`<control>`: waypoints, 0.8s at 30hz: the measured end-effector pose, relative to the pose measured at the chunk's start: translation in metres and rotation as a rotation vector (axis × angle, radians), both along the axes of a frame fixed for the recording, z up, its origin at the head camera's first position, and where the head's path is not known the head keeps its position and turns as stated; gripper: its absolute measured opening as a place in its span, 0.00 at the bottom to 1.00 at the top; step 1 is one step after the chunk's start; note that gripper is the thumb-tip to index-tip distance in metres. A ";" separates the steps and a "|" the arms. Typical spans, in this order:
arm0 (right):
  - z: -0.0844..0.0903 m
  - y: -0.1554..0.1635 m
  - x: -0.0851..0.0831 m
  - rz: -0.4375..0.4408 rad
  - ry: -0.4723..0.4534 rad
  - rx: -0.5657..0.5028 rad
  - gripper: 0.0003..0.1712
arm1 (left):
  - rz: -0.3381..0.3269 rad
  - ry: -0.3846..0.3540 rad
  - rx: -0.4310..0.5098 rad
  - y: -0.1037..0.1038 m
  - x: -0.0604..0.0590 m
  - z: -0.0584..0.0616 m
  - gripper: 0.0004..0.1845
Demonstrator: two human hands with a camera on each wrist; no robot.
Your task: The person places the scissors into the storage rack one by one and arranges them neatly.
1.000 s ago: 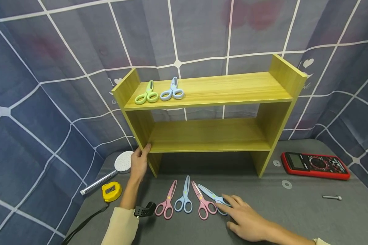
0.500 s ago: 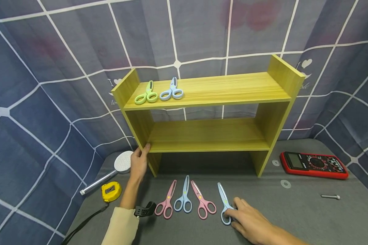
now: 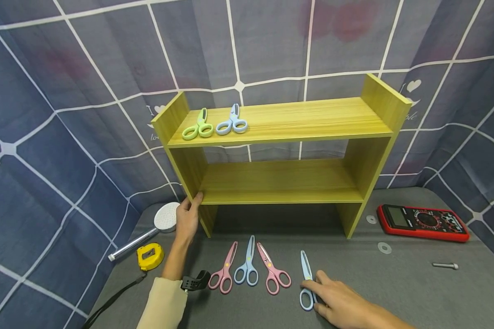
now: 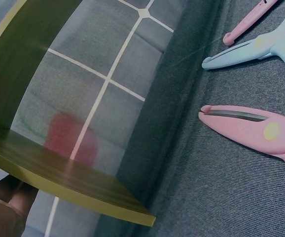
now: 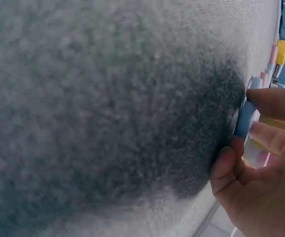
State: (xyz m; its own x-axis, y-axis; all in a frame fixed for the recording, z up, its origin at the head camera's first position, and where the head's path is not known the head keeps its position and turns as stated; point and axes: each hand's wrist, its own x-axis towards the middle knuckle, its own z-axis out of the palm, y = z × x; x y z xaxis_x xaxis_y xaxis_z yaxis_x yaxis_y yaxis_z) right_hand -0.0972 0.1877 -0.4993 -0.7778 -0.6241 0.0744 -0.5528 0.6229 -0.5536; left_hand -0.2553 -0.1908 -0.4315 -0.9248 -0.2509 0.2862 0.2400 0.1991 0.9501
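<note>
Your head camera looks forward and down at the yellow shelf [image 3: 280, 151] and the gray table [image 3: 395, 292]. Your left wrist camera sits low, very close to the pink scissors [image 4: 261, 129]. Your right wrist camera nearly touches that same table [image 5: 93, 108].

Open cloth right of the blue scissors [image 3: 306, 283]; pink scissors [image 3: 273, 273] close on their left.

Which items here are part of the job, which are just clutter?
In the job: blue scissors under right hand; three more scissors on the cloth; two on the shelf, which left hand steadies.

Lying about: multimeter, tape measure, shower head, bolt.
</note>
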 end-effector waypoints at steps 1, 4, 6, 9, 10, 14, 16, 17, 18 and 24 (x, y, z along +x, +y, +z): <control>-0.001 0.001 0.000 -0.001 -0.012 -0.005 0.26 | -0.001 0.000 0.001 0.000 0.000 0.000 0.23; -0.004 0.003 0.000 -0.003 -0.040 -0.033 0.23 | -0.005 -0.008 0.006 0.000 0.000 0.001 0.22; -0.005 0.005 0.000 -0.014 -0.068 -0.052 0.23 | -0.005 -0.018 0.011 -0.001 0.001 0.002 0.22; -0.003 0.007 0.003 -0.023 -0.057 -0.096 0.21 | -0.005 -0.029 0.018 0.001 0.003 0.007 0.21; -0.001 0.008 0.003 -0.026 -0.051 -0.111 0.21 | -0.006 -0.034 0.013 0.003 0.006 0.011 0.21; 0.017 0.003 0.006 -0.050 0.092 -0.181 0.23 | -0.004 -0.037 -0.002 0.009 0.017 0.026 0.20; 0.031 -0.001 0.006 -0.056 0.181 -0.220 0.26 | -0.002 -0.037 -0.006 0.012 0.021 0.031 0.20; 0.039 -0.004 0.006 -0.056 0.235 -0.240 0.28 | 0.001 -0.036 -0.003 0.012 0.022 0.032 0.20; 0.048 -0.007 0.006 -0.053 0.266 -0.261 0.30 | 0.002 -0.037 0.000 0.012 0.022 0.033 0.20; 0.116 -0.023 -0.005 -0.012 0.361 -0.386 0.31 | -0.005 -0.035 0.003 0.013 0.023 0.032 0.20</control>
State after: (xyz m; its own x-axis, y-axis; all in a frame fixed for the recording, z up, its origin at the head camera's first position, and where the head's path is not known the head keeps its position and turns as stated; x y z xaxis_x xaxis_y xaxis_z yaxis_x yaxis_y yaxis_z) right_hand -0.1018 0.1650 -0.3833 -0.6672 -0.4896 0.5613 -0.7446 0.4190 -0.5196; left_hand -0.2326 -0.1782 -0.3994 -0.9356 -0.2469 0.2525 0.2071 0.1954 0.9586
